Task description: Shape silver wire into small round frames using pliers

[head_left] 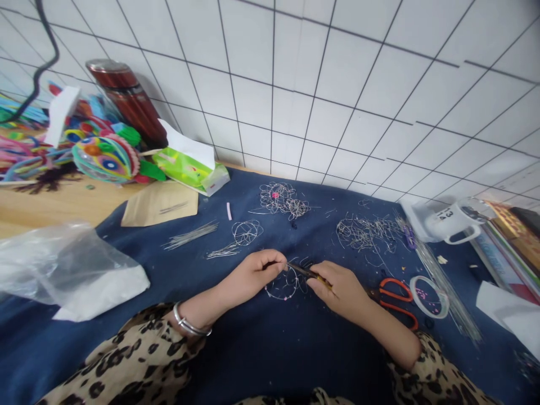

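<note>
My left hand [258,271] is closed, thumb and fingertips pinching thin silver wire at the top of a round wire ring [283,298] with small pink beads on it. In my right hand [341,286] is a pair of pliers [300,269] with dark jaws and a yellowish handle. The jaws point left and reach the wire close by my left fingertips; whether they grip it is too small to tell. More loops of wire show just under the pliers. Behind my hands lies another bare wire ring [247,233] beside short cut wires [223,251].
Orange-handled scissors [396,296] and a round clear dish [430,297] with pink beads lie right, near long wires [455,304]. Tangled wire [365,232] and wire flowers [282,198] sit behind. Left are a plastic bag [71,264], tissue pack [185,169] and red thermos [129,101]. A mug [453,222] stands right.
</note>
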`<state>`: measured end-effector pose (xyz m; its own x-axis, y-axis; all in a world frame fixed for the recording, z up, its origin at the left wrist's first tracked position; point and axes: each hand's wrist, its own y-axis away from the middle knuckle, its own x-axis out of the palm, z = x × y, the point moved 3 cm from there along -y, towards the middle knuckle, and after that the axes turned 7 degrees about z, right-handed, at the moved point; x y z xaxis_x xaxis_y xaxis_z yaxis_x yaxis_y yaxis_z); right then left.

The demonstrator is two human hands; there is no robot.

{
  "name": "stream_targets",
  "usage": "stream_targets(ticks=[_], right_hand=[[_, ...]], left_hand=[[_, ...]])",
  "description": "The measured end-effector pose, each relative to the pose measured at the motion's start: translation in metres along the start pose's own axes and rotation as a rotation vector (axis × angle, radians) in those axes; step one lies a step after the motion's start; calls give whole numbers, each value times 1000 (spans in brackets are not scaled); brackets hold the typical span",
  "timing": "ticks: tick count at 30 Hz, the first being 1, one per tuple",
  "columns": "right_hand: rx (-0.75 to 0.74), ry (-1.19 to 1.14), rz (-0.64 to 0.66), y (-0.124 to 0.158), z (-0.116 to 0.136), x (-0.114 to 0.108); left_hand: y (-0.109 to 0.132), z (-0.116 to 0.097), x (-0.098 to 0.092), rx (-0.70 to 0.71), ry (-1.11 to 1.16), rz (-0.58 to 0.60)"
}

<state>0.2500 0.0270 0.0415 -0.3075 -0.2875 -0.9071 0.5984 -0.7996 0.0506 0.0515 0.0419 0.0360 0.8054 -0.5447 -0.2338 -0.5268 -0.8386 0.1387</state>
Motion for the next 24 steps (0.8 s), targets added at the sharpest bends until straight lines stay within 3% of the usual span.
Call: stream_targets(ticks=[8,24], right_hand=[[-131,44,-3,1,-9,-4],[-92,508,-93,6,8,-15]], left_hand=[[2,2,0,2,49,118],[-1,2,0,84,-199,64]])
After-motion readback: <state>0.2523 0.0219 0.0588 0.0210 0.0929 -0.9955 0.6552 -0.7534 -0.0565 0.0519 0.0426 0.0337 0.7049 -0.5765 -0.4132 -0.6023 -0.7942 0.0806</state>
